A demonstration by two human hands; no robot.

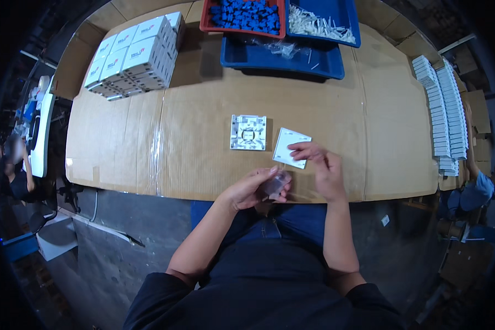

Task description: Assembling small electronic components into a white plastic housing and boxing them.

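Close to the table's front edge, my left hand (253, 188) is closed on a small clear plastic bag (275, 186); what the bag contains, if anything, is too blurred to tell. My right hand (325, 168) is just right of it, fingers apart and reaching over a flat white square piece (285, 147). Whether the fingertips touch that piece I cannot tell. To its left lies a white square plate (248, 144) with a grey pattern and a dark ring in its middle, apart from both hands.
White boxes (143, 52) are stacked at the far left. A red bin (204, 22) of blue parts, a blue bin (355, 33) of white pieces and another blue tray (231, 58) stand at the back. White pieces (443, 110) line the right side. Other people are at both sides.
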